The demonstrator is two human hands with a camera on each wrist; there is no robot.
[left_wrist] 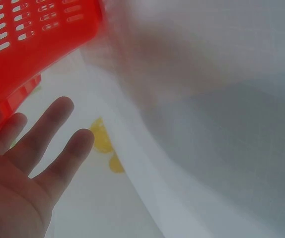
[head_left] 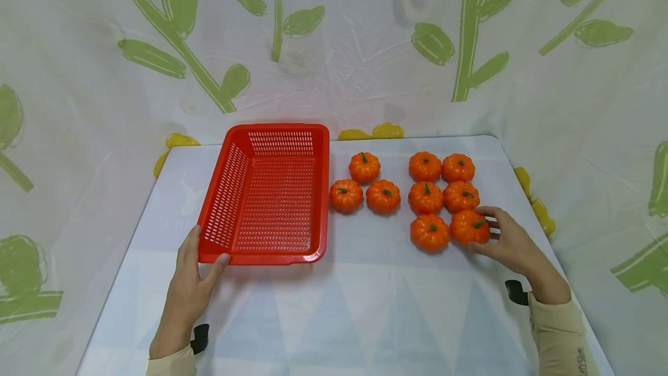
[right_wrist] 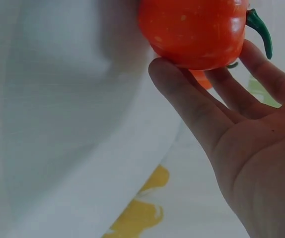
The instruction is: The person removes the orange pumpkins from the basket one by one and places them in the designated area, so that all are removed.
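At the near-left corner of the red plastic basket (head_left: 320,213), my left hand (head_left: 189,292) holds the rim, its thumb on the front edge and its fingers along the left side. The left wrist view shows the other fingers spread beneath the basket wall (left_wrist: 43,44). My right hand (head_left: 514,245) grips the nearest right orange pumpkin (head_left: 466,226) with thumb and fingers about its right side. Its green stem (right_wrist: 259,32) points sideways in the right wrist view. Beside it sits another pumpkin (head_left: 429,233). The basket has nothing inside.
Behind the gripped pumpkin stand more pumpkins (head_left: 425,197) in two columns. Three others (head_left: 383,196) cluster just right of the basket. A pale cloth with blue triangles covers the table (head_left: 360,306). Leaf-patterned fabric (head_left: 360,74) rises behind and at both sides.
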